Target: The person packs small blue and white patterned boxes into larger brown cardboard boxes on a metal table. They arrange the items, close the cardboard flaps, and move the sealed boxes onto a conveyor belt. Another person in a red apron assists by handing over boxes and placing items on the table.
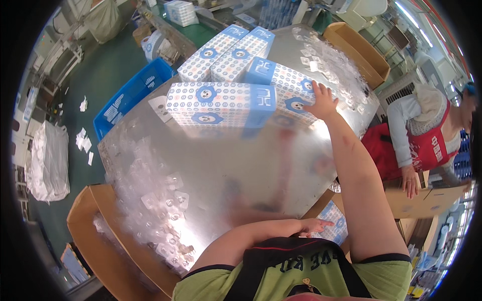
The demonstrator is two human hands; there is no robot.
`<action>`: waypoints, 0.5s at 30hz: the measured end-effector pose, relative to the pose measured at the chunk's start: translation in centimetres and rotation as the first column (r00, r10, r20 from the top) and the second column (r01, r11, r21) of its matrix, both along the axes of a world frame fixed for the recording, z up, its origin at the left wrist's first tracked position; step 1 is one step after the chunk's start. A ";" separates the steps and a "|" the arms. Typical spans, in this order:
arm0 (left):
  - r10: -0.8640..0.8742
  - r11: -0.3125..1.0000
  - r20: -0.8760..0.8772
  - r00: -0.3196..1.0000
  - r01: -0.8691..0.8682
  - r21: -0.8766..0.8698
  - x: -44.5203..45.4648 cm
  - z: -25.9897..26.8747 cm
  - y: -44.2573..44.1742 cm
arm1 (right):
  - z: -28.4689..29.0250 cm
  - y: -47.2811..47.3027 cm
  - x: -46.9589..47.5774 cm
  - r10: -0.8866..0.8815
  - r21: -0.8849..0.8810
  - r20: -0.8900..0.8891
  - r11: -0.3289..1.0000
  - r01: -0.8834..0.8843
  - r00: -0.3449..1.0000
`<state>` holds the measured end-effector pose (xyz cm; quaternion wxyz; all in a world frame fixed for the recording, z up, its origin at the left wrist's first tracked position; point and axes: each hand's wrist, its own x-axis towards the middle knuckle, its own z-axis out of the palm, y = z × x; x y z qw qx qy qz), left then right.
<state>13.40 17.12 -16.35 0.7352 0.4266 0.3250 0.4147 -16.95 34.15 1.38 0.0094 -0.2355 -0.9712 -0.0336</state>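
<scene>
My right hand (322, 101) is stretched forward with its fingers spread, against the right end of a wrapped pack (290, 88) with a blue band and a printed face pattern. In front of that pack lies a similar pack (211, 103) on its side on the metal table (226, 169). Two more packs (233, 54) lie behind, side by side. Low and close to my body, my left hand (314, 226) points right over a patterned pack (333, 225) in a cardboard carton (324, 203). Its fingers are partly apart, and whether it touches the pack is unclear.
Small clear plastic pieces (169, 210) cover the table's left side, and more clear pieces (339, 71) lie at the far right. Cardboard trays (113, 233) (357, 52) and a blue plastic crate (131, 98) border the table. A co-worker in a red apron (425, 150) is at the right.
</scene>
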 end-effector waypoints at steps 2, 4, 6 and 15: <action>0.256 0.936 -0.159 0.954 -0.204 0.285 0.5 -2.1 0.7 | 0.7 0.4 -1.0 0.018 0.051 0.090 0.998 -0.023 0.996; 0.580 0.705 -0.308 0.754 -0.276 0.653 -1.1 -0.9 0.5 | -0.1 1.4 -0.5 0.065 -0.027 0.079 0.998 -0.063 0.995; 0.891 0.405 -0.276 0.360 -0.358 0.841 -10.1 2.5 0.2 | -0.4 1.3 0.5 0.082 -0.105 0.065 0.992 -0.075 0.994; 0.206 0.870 -0.831 -0.517 -0.293 0.398 -38.0 17.8 -15.1 | 0.7 2.4 5.5 0.274 -0.305 -0.052 0.911 -0.276 0.960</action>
